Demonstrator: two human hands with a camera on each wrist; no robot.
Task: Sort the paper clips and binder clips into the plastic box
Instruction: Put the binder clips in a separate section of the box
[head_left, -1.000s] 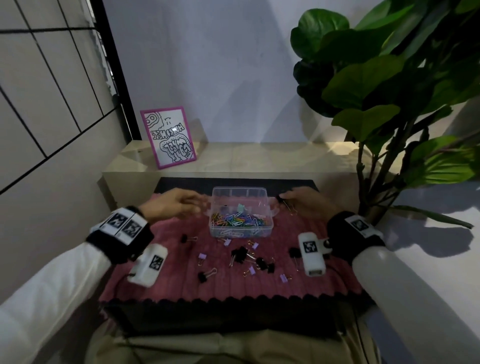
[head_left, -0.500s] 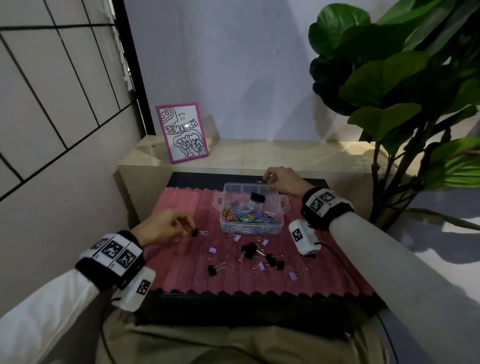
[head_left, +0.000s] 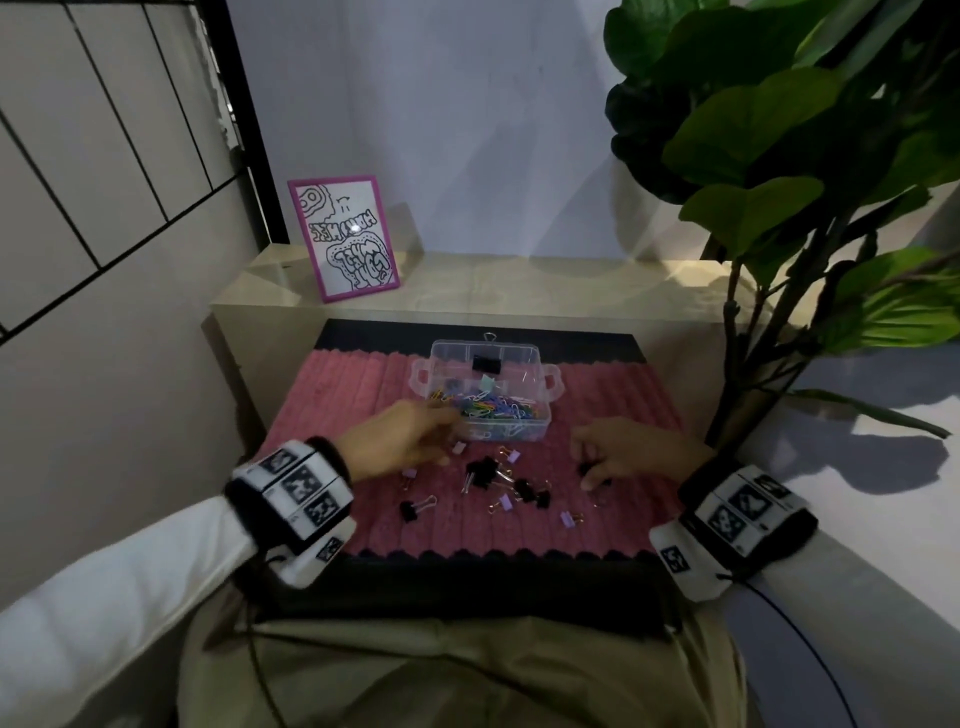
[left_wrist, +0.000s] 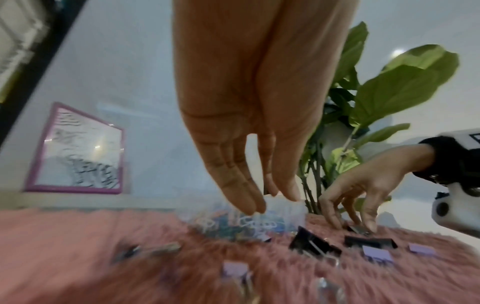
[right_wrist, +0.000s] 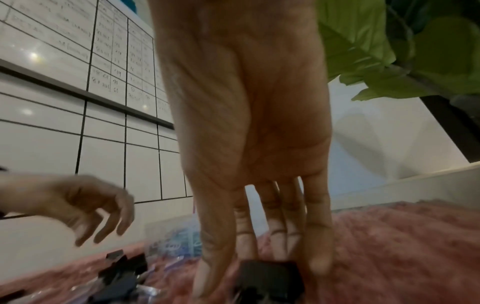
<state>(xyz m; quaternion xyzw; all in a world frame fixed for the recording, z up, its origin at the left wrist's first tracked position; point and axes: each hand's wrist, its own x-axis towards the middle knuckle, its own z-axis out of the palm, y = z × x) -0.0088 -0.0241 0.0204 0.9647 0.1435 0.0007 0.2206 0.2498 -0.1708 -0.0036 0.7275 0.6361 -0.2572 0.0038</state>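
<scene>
Pink ribbed mat (head_left: 363, 525), plush and long-piled, scalloped at its near edge, laid over a dark base on the counter (head_left: 519, 291).

Change from half a second ago: right hand (head_left: 631, 457) has left the far rim of the box and come down onto the mat at right; left hand (head_left: 400, 441) has moved from the mat's left part to the box's near left corner.

Near row: black binder clip (head_left: 413, 508) with wire handles; lilac clips (head_left: 569, 518), small, folded metal.

Middle: cluster of black binder clips (head_left: 485, 470), angular, matte. Right hand, fingers (right_wrist: 215, 267) extended downward, thumb and fingertips closing around one black clip (right_wrist: 270, 273); full grasp cannot be confirmed. Left hand, fingers (left_wrist: 244, 197) straight and released, holding nothing, hovering just above the mat.

Beyond: plastic box (head_left: 545, 387), clear, rectangular, lugged at both sides; coloured wire paper clips (head_left: 493, 408) in the near compartment, a black binder clip (head_left: 485, 362) in the far one.

Far: pink-framed drawing (head_left: 345, 239) leaning upright; broad-leaved plant (head_left: 753, 156) at right.
</scene>
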